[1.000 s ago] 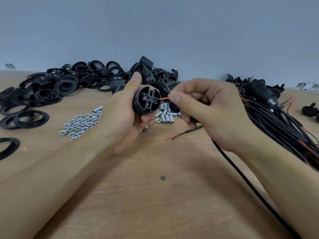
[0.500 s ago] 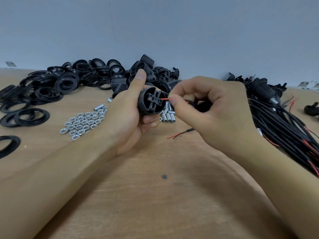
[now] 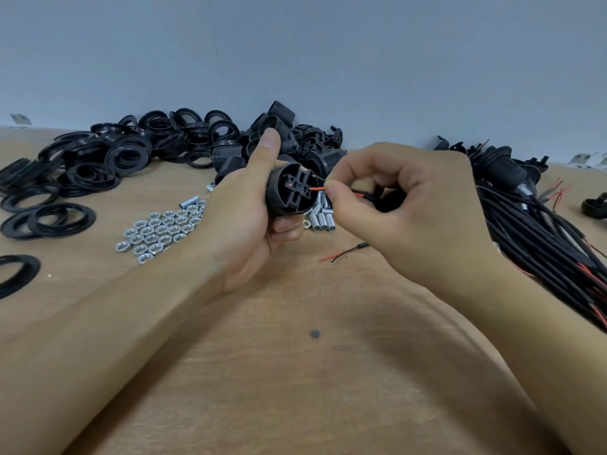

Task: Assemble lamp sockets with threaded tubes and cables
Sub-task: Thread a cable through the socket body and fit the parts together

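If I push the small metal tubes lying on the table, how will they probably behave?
The short metal tubes are smooth cylinders lying on their sides on the bare wooden table, so a push across their length would probably make them roll. They look rigid. Being small and apparently hollow, they are likely light and may scatter easily.

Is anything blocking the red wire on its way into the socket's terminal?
Nothing visible. The right hand pinches the red wire, whose tip already sits at a terminal opening on the open face of the socket gripped by the left hand. No finger or other part crosses between them.
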